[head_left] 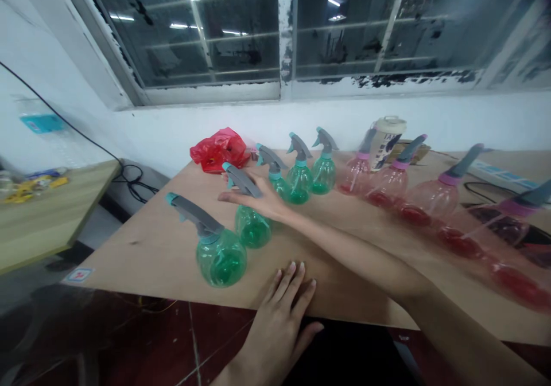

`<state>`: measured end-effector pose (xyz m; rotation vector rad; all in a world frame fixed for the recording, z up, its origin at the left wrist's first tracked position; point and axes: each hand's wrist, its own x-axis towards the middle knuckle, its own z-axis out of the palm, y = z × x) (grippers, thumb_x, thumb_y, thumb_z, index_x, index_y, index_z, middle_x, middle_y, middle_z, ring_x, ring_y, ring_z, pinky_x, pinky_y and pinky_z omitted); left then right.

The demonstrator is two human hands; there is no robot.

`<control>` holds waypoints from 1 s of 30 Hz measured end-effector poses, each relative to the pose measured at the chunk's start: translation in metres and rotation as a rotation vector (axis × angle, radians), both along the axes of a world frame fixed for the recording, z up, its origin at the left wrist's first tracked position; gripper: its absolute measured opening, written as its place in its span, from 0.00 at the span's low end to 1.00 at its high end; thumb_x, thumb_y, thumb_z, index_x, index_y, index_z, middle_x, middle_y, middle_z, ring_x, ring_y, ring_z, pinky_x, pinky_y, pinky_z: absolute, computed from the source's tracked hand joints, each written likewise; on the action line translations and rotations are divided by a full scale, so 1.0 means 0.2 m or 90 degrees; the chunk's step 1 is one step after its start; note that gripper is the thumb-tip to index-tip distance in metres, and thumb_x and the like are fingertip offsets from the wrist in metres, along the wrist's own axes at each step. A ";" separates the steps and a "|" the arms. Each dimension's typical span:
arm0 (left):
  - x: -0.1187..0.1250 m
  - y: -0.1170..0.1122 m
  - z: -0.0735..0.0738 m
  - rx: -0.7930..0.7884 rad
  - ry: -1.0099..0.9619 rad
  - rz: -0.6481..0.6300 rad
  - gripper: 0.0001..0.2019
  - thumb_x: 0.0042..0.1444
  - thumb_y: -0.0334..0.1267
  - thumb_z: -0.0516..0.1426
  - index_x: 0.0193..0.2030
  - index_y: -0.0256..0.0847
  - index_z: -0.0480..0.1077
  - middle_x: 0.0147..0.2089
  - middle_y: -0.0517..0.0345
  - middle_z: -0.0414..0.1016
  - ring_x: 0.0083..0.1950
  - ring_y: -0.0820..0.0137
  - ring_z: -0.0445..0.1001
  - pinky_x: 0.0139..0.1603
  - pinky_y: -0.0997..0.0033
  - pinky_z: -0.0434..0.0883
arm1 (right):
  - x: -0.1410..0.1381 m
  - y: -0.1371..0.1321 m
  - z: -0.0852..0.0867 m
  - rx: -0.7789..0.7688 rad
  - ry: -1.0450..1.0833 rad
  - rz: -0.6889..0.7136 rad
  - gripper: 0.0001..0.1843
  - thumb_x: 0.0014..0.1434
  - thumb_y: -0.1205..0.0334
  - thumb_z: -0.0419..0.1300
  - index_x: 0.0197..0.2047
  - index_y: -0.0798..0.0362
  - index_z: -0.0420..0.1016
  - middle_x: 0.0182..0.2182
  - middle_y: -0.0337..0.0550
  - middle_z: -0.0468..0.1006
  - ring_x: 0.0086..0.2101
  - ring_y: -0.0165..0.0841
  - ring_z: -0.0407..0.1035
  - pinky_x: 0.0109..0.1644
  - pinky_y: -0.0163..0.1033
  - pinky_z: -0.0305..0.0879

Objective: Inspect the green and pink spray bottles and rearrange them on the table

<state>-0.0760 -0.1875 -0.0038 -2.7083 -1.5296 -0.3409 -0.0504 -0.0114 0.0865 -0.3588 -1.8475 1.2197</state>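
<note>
Right hand [264,199]: part-curled about green bottle [253,228]; grip unclear.
Left hand [280,311]: fingers spread, empty, across near edge.
Open room: bare table [142,254] toward left edge.

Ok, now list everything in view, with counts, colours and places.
Green spray bottles: five, grey heads, table's left and centre
Pink spray bottles: apparently five, blurred, table's right
Cup: one, whitish, near wall
Plastic bag: one, red, table's far left
Power strip: one, white and blue, far right
Sticker: one, pale, table's near-left corner
Side table: one, pale wood, left
Window: one, dark panes, above
Floor: one, reddish, below
Left hand: one, bare, flat on table's near edge
Right hand: one, bare, at second-nearest green bottle's neck
</note>
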 end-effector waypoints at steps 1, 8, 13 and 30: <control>0.00 0.00 0.00 0.000 0.001 0.002 0.27 0.62 0.48 0.50 0.65 0.39 0.54 0.68 0.44 0.50 0.68 0.56 0.49 0.62 0.49 0.61 | 0.01 0.00 0.01 0.004 -0.011 0.003 0.24 0.46 0.48 0.66 0.46 0.47 0.69 0.41 0.41 0.74 0.42 0.39 0.69 0.48 0.50 0.67; 0.00 0.00 0.03 0.003 -0.010 0.004 0.27 0.62 0.50 0.48 0.64 0.39 0.56 0.67 0.45 0.53 0.67 0.56 0.52 0.60 0.48 0.63 | 0.15 -0.01 -0.01 0.028 -0.017 0.022 0.40 0.41 0.52 0.70 0.56 0.45 0.62 0.55 0.45 0.67 0.52 0.41 0.65 0.57 0.49 0.61; 0.02 0.04 0.06 -0.044 -0.002 0.015 0.25 0.64 0.50 0.45 0.64 0.41 0.56 0.68 0.47 0.51 0.68 0.59 0.50 0.62 0.49 0.61 | 0.36 -0.05 -0.09 -0.019 0.039 -0.008 0.44 0.41 0.56 0.71 0.59 0.41 0.56 0.55 0.47 0.67 0.55 0.40 0.62 0.57 0.50 0.61; 0.07 0.27 0.09 -0.051 -0.011 0.019 0.27 0.64 0.53 0.41 0.64 0.43 0.55 0.69 0.52 0.50 0.70 0.61 0.45 0.67 0.49 0.50 | 0.29 0.14 -0.17 0.154 -0.313 -0.426 0.30 0.54 0.45 0.58 0.55 0.55 0.66 0.51 0.52 0.70 0.54 0.43 0.60 0.56 0.44 0.58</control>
